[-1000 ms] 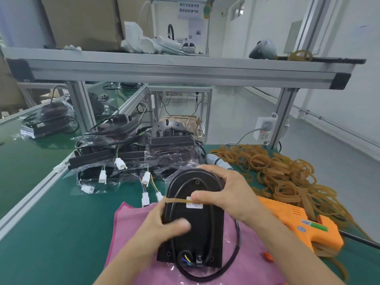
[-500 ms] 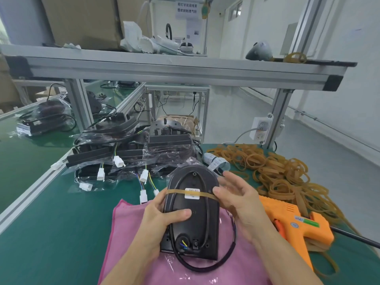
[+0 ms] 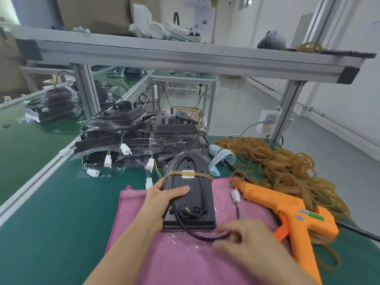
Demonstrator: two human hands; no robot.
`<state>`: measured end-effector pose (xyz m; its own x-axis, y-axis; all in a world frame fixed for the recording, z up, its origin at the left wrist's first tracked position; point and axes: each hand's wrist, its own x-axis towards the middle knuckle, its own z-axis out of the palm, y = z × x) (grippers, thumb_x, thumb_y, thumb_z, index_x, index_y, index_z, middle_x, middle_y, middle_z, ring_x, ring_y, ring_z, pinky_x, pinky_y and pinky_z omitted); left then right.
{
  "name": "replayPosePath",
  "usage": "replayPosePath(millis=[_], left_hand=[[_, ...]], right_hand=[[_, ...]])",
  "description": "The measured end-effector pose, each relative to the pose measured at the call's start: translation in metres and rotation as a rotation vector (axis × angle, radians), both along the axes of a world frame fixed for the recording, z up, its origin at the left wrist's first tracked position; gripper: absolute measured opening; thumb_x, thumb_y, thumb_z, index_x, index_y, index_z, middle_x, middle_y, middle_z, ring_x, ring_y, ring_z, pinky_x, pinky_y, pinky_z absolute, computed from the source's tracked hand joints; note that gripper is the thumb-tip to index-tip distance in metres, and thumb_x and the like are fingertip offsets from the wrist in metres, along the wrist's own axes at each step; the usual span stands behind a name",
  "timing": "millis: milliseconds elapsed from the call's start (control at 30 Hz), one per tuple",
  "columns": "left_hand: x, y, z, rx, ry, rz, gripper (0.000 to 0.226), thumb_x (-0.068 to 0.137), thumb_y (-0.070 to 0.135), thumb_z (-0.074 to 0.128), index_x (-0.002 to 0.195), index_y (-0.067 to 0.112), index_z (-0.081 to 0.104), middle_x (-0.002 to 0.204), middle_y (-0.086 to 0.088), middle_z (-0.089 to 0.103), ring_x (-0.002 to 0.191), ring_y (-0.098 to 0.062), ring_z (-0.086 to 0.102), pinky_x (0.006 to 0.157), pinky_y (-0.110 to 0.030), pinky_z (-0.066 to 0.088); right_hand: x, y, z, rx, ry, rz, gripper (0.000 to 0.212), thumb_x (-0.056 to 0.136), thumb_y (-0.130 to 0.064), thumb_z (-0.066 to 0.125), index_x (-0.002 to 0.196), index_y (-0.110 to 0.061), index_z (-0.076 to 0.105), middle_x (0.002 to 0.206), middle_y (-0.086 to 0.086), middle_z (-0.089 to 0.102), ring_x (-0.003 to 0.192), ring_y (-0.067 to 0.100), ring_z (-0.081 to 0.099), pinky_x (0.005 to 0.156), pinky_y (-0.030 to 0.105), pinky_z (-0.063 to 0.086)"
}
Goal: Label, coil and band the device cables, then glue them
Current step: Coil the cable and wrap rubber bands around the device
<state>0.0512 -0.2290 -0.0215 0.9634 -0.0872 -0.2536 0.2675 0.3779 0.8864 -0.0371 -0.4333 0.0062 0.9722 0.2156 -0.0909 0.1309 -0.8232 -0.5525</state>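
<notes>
The right hand [image 3: 244, 241] has dropped from the rubber band [image 3: 186, 174] to the near cable loop [image 3: 202, 237], fingers pinched on it, while the left hand [image 3: 162, 199] still clamps the black device [image 3: 190, 192] on the pink cloth [image 3: 185, 262]. Beside it on the green worktop [image 3: 51, 212] lie an orange glue gun [image 3: 292, 212] and, farther off, loose bands [image 3: 287, 161] and bagged units [image 3: 131, 138].

Green counter [image 3: 51, 212], as we find it: pink cloth [image 3: 185, 260] at the near edge; orange glue gun [image 3: 287, 210] to its right; heap of tan rubber bands [image 3: 287, 167] beyond; bagged black devices [image 3: 127, 140] stacked at the back; label roll [image 3: 221, 155] beside them.
</notes>
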Motion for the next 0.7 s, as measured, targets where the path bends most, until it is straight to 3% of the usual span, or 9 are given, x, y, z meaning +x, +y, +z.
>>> replayPosePath(millis=[67, 133, 233, 300, 367, 433, 567, 700], left_hand=[[0.001, 0.000, 0.000, 0.005, 0.018, 0.002, 0.063, 0.050, 0.006, 0.083, 0.111, 0.008, 0.066, 0.090, -0.020, 0.074, 0.069, -0.033, 0.072, 0.055, -0.039, 0.058], [0.002, 0.001, 0.001, 0.012, 0.029, 0.007, 0.063, 0.050, 0.007, 0.083, 0.110, 0.009, 0.066, 0.089, -0.019, 0.074, 0.067, -0.032, 0.072, 0.053, -0.038, 0.057], [0.000, 0.000, 0.002, 0.006, 0.028, -0.005, 0.060, 0.051, 0.006, 0.082, 0.109, 0.010, 0.067, 0.087, -0.018, 0.074, 0.066, -0.031, 0.072, 0.051, -0.037, 0.057], [0.000, 0.000, 0.002, -0.009, 0.023, 0.002, 0.057, 0.052, 0.006, 0.081, 0.107, 0.009, 0.067, 0.086, -0.018, 0.074, 0.065, -0.031, 0.072, 0.051, -0.036, 0.057], [-0.001, 0.000, 0.001, -0.017, 0.016, 0.011, 0.055, 0.053, 0.006, 0.081, 0.106, 0.009, 0.067, 0.085, -0.018, 0.074, 0.065, -0.031, 0.072, 0.051, -0.036, 0.057], [-0.003, -0.002, 0.001, -0.018, 0.005, 0.008, 0.057, 0.052, 0.006, 0.081, 0.107, 0.009, 0.067, 0.086, -0.018, 0.074, 0.067, -0.032, 0.072, 0.053, -0.037, 0.057], [-0.006, -0.009, 0.002, -0.013, -0.026, 0.001, 0.061, 0.050, 0.008, 0.083, 0.109, 0.011, 0.066, 0.094, -0.021, 0.073, 0.074, -0.035, 0.072, 0.056, -0.038, 0.057], [-0.007, -0.010, 0.005, -0.002, -0.063, -0.040, 0.061, 0.050, 0.010, 0.085, 0.109, 0.014, 0.068, 0.099, -0.022, 0.072, 0.082, -0.037, 0.071, 0.064, -0.041, 0.058]], right_hand=[[-0.007, 0.013, -0.017, -0.064, 0.044, 0.040, 0.043, 0.071, -0.057, 0.067, 0.113, -0.055, 0.059, 0.061, -0.027, 0.057, 0.062, -0.009, 0.052, 0.055, 0.009, 0.036], [-0.009, 0.019, -0.026, -0.076, 0.018, -0.009, 0.045, 0.076, -0.056, 0.066, 0.120, -0.058, 0.054, 0.065, -0.020, 0.059, 0.078, -0.005, 0.059, 0.062, 0.007, 0.036], [-0.011, 0.021, -0.030, 0.132, -0.031, -0.091, 0.020, 0.085, -0.047, 0.066, 0.103, -0.053, 0.063, 0.090, -0.017, 0.071, 0.086, 0.000, 0.063, 0.078, 0.012, 0.045], [-0.014, 0.020, -0.024, 0.298, -0.088, -0.127, 0.011, 0.082, -0.044, 0.069, 0.086, -0.053, 0.065, 0.083, -0.022, 0.070, 0.073, -0.005, 0.061, 0.070, 0.009, 0.045], [-0.015, 0.020, -0.019, 0.395, -0.193, -0.189, 0.022, 0.078, -0.037, 0.075, 0.068, -0.054, 0.066, 0.075, -0.024, 0.069, 0.067, -0.005, 0.060, 0.066, 0.007, 0.045], [-0.012, 0.020, -0.016, 0.437, -0.327, -0.259, 0.036, 0.078, -0.023, 0.077, 0.063, -0.053, 0.064, 0.075, -0.028, 0.068, 0.069, -0.005, 0.061, 0.066, 0.006, 0.043], [-0.002, 0.025, -0.006, 0.491, -0.460, -0.274, 0.045, 0.079, -0.004, 0.074, 0.074, -0.047, 0.063, 0.082, -0.030, 0.067, 0.073, -0.003, 0.061, 0.066, 0.006, 0.043], [0.014, 0.026, 0.007, 0.563, -0.372, -0.190, 0.041, 0.080, -0.002, 0.070, 0.099, -0.033, 0.051, 0.070, -0.016, 0.062, 0.063, 0.001, 0.052, 0.063, 0.012, 0.041]])
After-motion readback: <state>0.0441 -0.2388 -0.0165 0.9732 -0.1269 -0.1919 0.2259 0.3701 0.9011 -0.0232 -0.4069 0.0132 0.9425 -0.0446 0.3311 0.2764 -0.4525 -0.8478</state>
